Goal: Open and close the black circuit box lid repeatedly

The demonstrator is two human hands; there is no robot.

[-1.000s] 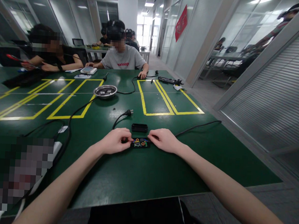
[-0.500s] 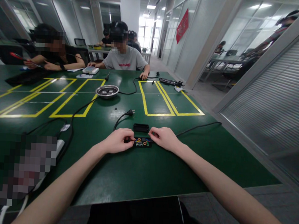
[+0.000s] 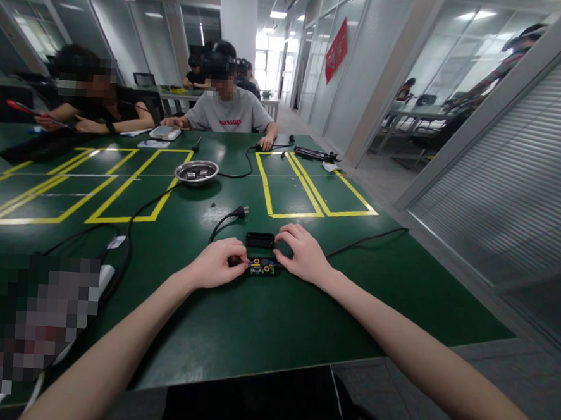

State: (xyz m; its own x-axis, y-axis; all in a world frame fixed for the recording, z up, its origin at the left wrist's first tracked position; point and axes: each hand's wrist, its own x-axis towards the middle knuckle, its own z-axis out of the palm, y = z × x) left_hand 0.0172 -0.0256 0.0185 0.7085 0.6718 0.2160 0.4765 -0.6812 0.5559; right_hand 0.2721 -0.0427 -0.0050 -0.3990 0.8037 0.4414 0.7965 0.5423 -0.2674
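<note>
An opened power adapter [image 3: 263, 268] lies on the green table, its circuit board with coils and wires showing in the lower black shell. My left hand [image 3: 220, 262] is pinched at the adapter's left end, around the black power cord where it enters; the fingers partly hide the spot. Just beyond the board sits the black adapter cover [image 3: 260, 240], hollow side showing. At the cover's right end is my right hand [image 3: 301, 252], thumb and fingers apart, fingertips beside or touching its edge. The cord's plug [image 3: 240, 212] rests past my left hand.
A metal bowl [image 3: 196, 172] with small metal parts stands farther back. Yellow tape [image 3: 294, 215] marks rectangles on the table. A black cable [image 3: 368, 239] runs right. A white power strip [image 3: 108, 277], partly blurred, lies left. Two people sit across the table, near a folded black tripod-like item [image 3: 316, 154].
My right hand has left the adapter's right end and moved up toward the cover, its fingers spreading. The left hand keeps its pinch. The whole view has shifted slightly.
</note>
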